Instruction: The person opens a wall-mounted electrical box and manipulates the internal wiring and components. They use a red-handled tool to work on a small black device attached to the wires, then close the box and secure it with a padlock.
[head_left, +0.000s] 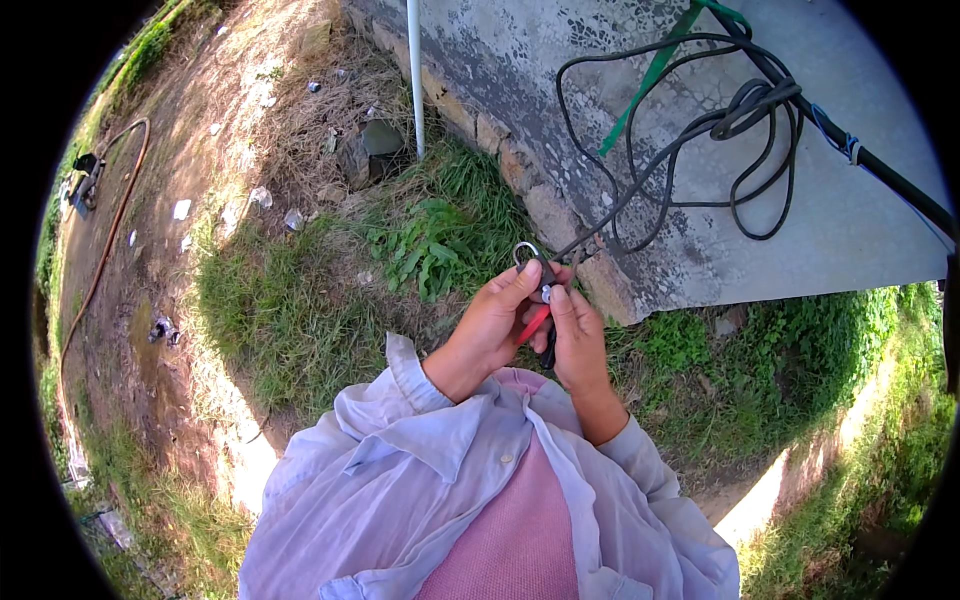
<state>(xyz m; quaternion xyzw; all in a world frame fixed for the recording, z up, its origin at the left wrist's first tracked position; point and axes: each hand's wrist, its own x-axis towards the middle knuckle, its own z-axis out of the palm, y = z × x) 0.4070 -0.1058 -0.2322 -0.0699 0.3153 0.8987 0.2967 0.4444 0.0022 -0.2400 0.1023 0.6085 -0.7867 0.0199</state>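
In front of my chest, both hands are closed on one small hand tool (533, 325) that looks like cutters or pliers. It has a curved silver jaw at the top, a dark body, and one red and one black handle pointing down. My left hand (497, 312) grips it with the thumb along the dark body. Fingers of my right hand (577, 338) pinch near a small silver part at its middle, which may be the pivot. A black cable (590, 240) runs down to just behind the fingers; whether I hold its end is hidden.
A grey concrete slab (850, 230) with a rough stone edge lies ahead right. On it are loose cable coils (755, 105), a black pole (890, 178) and a green strap (650, 80). A white pipe (416, 80) stands by the slab; a brown hose (112, 225) lies far left.
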